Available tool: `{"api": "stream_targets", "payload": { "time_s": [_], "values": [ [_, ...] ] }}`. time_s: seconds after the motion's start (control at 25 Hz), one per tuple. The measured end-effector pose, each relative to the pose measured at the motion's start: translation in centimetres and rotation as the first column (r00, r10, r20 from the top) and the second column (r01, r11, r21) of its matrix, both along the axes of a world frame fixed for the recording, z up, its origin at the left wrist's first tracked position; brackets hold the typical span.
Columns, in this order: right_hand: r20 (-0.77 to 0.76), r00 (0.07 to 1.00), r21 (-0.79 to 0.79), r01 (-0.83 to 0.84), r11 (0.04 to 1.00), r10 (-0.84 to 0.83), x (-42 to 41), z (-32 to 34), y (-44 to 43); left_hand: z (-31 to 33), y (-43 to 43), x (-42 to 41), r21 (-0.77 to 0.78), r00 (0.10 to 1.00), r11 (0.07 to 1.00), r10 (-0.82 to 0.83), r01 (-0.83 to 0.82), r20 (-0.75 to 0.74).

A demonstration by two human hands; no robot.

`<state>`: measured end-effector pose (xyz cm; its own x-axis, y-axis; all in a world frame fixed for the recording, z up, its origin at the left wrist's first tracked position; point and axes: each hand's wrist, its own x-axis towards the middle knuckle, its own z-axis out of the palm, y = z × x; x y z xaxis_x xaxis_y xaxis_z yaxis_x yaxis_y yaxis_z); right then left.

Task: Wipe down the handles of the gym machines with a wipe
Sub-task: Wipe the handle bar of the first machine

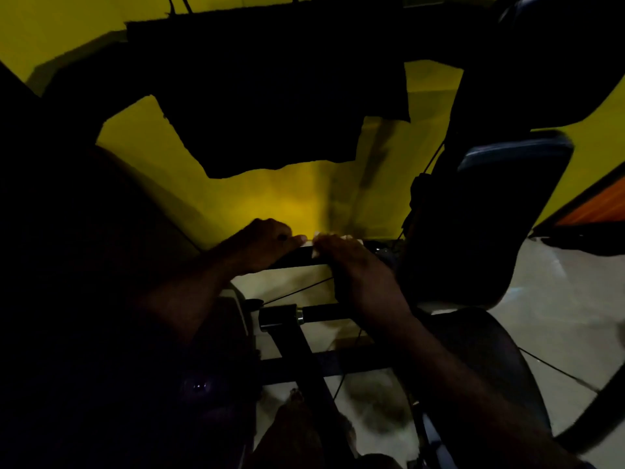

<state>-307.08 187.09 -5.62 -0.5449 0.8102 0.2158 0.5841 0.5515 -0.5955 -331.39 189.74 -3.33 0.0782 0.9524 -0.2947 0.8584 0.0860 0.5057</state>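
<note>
A black horizontal handle bar (pixel 306 257) of a gym machine runs across the middle of the dim view. My left hand (pixel 262 243) curls over the bar's left part and grips it. My right hand (pixel 351 260) sits right beside it, wrapped over the bar with a pale wipe (pixel 318 240) under its fingers; only small light edges of the wipe show. A second black bar (pixel 321 314) lies lower and nearer, partly behind my right forearm.
A padded black seat or backrest (pixel 490 211) stands close on the right. A dark weight plate or wheel (pixel 230 319) sits at the left below my forearm. Black frame tubes (pixel 304 360) and thin cables cross the pale floor. A yellow wall (pixel 270 201) lies behind.
</note>
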Motion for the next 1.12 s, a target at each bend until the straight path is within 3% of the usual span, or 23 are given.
{"api": "stream_targets", "payload": {
  "time_s": [0.04, 0.12, 0.2, 0.32, 0.48, 0.56, 0.68, 0.84, 1.12],
  "values": [
    [0.104, 0.989, 0.112, -0.117, 0.987, 0.105, -0.6, -0.6, -0.6, -0.3, 0.4, 0.3, 0.043, 0.975, 0.986, -0.152, 0.16, -0.162],
    [0.155, 0.973, 0.214, -0.201, 0.956, 0.17, 1.4, -1.2, 0.4, -1.3, 0.7, 0.0, 0.19, 0.87, 0.891, -0.322, 0.412, -0.374],
    [0.122, 0.983, 0.219, -0.161, 0.962, 0.137, 4.8, -1.9, 1.0, -2.2, 0.6, -0.3, 0.333, 0.851, 0.803, -0.368, 0.494, -0.375],
    [-0.051, 0.998, 0.043, 0.028, 0.999, -0.026, 8.6, -3.4, -0.3, -3.3, 0.6, -0.3, 0.44, 0.826, 0.712, -0.373, 0.547, -0.423],
    [-0.224, 0.946, -0.135, 0.207, 0.969, -0.234, 7.8, -5.3, -2.4, -3.9, 0.6, -0.5, 0.44, 0.799, 0.687, -0.37, 0.579, -0.474],
    [-0.287, 0.912, -0.15, 0.258, 0.954, -0.292, 7.4, -4.8, -2.3, -3.8, 0.8, -0.4, 0.432, 0.792, 0.685, -0.375, 0.587, -0.482],
    [-0.25, 0.942, 0.021, 0.238, 0.971, -0.225, 6.3, -3.0, -0.6, -3.8, 1.2, -0.6, 0.421, 0.792, 0.69, -0.388, 0.589, -0.472],
    [-0.107, 0.993, 0.177, 0.059, 0.982, -0.04, 5.6, -4.7, 0.0, -3.6, 1.3, -0.2, 0.391, 0.79, 0.699, -0.438, 0.599, -0.428],
    [-0.172, 0.918, -0.238, 0.313, 0.92, -0.357, 7.5, -9.2, -7.3, -3.7, 1.5, -0.5, 0.399, 0.794, 0.692, -0.467, 0.602, -0.389]
  ]
}}
